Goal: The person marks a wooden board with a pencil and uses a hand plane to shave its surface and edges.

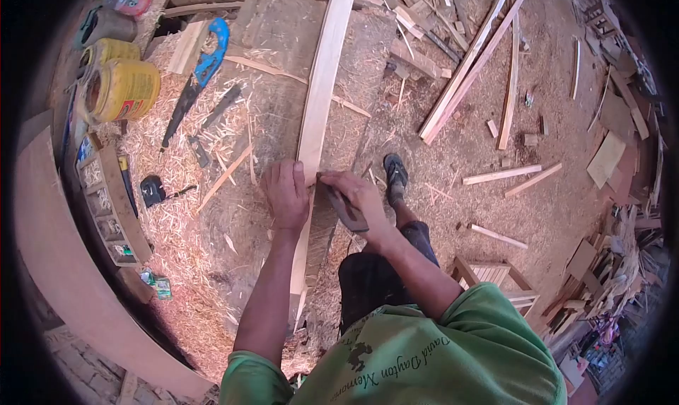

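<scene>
A long pale wooden board (322, 101) runs lengthwise over the wide workbench plank (272, 115). My left hand (286, 193) is closed over the board's left side, its fingers curled on the top face. Against the opposite edge, my right hand (357, 200) grips a dark, flat, curved tool (342, 208). The tool's tip points at the board beside my left fingers; its exact kind cannot be made out, as my fingers cover part of it. A blue-handled handsaw (201, 73) lies on the shavings to the left.
Yellow plastic containers (131, 87) stand at the upper left, above a wooden compartment tray (117, 200). A black tape measure (152, 191) lies among the shavings. Long wooden strips (463, 73) and offcuts are spread over the floor at right, near a small wooden frame (495, 274).
</scene>
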Available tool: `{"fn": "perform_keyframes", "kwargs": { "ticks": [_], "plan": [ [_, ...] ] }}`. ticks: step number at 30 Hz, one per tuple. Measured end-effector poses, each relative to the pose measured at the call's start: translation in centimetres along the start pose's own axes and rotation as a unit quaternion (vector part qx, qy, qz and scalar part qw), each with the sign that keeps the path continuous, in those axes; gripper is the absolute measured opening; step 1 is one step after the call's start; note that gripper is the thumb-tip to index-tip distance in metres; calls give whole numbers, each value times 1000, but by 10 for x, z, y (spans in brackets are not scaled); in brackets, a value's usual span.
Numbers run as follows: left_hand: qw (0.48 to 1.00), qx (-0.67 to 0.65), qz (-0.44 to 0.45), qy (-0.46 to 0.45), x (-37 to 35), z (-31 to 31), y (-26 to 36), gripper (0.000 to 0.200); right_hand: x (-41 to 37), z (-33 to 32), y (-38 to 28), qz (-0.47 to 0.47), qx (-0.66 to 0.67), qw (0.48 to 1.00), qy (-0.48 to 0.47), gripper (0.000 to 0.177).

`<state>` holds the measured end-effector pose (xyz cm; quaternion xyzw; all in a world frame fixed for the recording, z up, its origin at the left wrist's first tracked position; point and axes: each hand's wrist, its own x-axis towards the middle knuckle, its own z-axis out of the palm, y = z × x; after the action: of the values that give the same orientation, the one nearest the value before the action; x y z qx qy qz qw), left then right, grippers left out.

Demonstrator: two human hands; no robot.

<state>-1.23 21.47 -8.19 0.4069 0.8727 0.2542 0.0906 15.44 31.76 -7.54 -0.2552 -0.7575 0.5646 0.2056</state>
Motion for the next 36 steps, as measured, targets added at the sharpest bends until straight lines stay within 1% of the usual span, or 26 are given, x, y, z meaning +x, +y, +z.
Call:
{"fn": "perform_keyframes", "kwargs": {
  "ticks": [3, 4, 7, 10, 13, 14, 17, 18, 19, 21, 22, 23, 25, 27, 28, 30, 31, 34, 36],
  "plan": [
    [999, -31, -12, -4, 44, 16, 24, 31, 43, -35, -6, -24, -42, 999, 15, 40],
    [1000, -30, -8, 5, 65, 23, 34, 33, 60, -50, -4, -14, -42, 999, 18, 37],
    [999, -20, 4, 36, 130, 50, 58, 36, 122, -85, 22, -35, -90, 995, 40, 29],
    [998, 3, 13, 54, 179, 73, 72, 37, 170, -121, 34, 19, -72, 996, 39, 22],
    [998, 27, 12, 52, 201, 82, 76, 37, 190, -138, 32, 22, -119, 993, 5, 27],
    [998, 31, 11, 54, 200, 84, 75, 36, 187, -135, 31, 24, -122, 992, 22, 27],
    [998, 37, 11, 51, 200, 84, 73, 36, 165, -123, 13, 74, -121, 990, 19, 26],
    [998, 39, 11, 50, 201, 85, 72, 36, 150, -106, 27, 21, -108, 993, 45, 28],
    [998, 46, 8, 45, 202, 84, 73, 35, 145, -99, 24, 5, -115, 991, 69, 29],
    [998, 62, 1, 31, 203, 84, 71, 35, 132, -85, 21, -25, -126, 985, 116, 31],
    [997, 62, 4, 37, 205, 85, 70, 35, 131, -82, 22, -17, -109, 987, 119, 36],
    [997, 60, 6, 41, 206, 86, 70, 35, 129, -80, 22, -17, -110, 986, 122, 36],
    [998, 50, 4, 39, 201, 85, 70, 35, 126, -80, 18, -19, -116, 985, 123, 37],
    [999, 35, 2, 30, 202, 83, 71, 36, 119, -81, 6, 41, -92, 990, 98, 37],
    [999, 34, 6, 42, 204, 86, 70, 36, 119, -84, -1, 65, -83, 990, 90, 38],
    [997, 32, 13, 64, 202, 89, 67, 37, 98, -73, 19, -20, -103, 988, 113, 36],
    [998, 26, 15, 61, 203, 88, 69, 37, 86, -67, 26, -58, -111, 985, 117, 36],
    [998, 20, 14, 53, 201, 86, 67, 36, 69, -60, 17, -54, -99, 988, 109, 34],
    [998, 23, 18, 51, 200, 86, 66, 36, 65, -68, 9, -33, -99, 992, 65, 33]
  ]
}}
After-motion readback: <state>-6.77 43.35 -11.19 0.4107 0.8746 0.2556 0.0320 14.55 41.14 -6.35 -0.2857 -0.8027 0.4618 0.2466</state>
